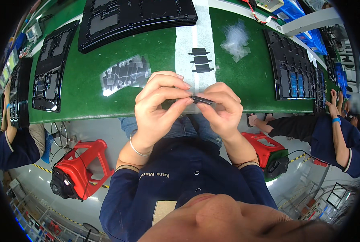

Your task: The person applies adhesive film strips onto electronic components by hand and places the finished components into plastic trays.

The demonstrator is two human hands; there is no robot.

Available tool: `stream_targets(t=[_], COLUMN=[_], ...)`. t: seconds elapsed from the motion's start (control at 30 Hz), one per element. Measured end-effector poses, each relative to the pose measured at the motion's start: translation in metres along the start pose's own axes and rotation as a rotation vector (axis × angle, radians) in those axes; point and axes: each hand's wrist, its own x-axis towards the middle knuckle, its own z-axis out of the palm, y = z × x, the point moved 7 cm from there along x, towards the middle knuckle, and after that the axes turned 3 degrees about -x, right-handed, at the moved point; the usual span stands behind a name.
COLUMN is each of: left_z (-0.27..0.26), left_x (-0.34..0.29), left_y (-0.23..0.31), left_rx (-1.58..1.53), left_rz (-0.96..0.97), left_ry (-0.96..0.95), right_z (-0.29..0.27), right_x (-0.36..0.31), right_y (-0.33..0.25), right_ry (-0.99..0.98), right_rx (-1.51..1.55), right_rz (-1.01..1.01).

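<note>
Both hands meet at the near edge of the green table, holding a small flat black piece (202, 99) between them. My left hand (158, 103), with a bangle on its wrist, pinches the piece's left end between thumb and fingers. My right hand (222, 105) grips the other end. Just beyond, three flat black tabbed pieces (201, 60) lie in a column on a white strip (184, 44). To the left is a clear plastic bag (125, 74) with several dark pieces showing through. A heap of clear film pieces (235, 40) lies to the right.
A stack of black trays (135, 24) stands at the back left, with another black tray (53, 68) beside it. More black trays (291, 66) lie on the right. Red stools (85, 169) stand below the table. Co-workers (333, 135) sit at both sides.
</note>
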Motion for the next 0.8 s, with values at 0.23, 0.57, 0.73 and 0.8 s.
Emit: stream_targets(t=[0.23, 0.57, 0.73, 0.8], left_z=[0.018, 0.044, 0.004, 0.018], left_x=[-0.013, -0.017, -0.015, -0.021], left_y=[0.019, 0.018, -0.016, -0.026], left_rx=[0.371, 0.704, -0.101, -0.51], left_rz=[0.187, 0.089, -0.148, -0.374], left_ry=[0.119, -0.197, 0.022, -0.064], right_z=[-0.001, -0.004, -0.001, 0.004], right_x=[-0.005, -0.006, -0.009, -0.01], right_y=[-0.016, 0.006, 0.027, 0.026], right_ry=[0.243, 0.255, 0.05, 0.003], right_rx=[-0.286, -0.189, 0.333, 0.382], right_rz=[-0.251, 0.107, 0.364, 0.372])
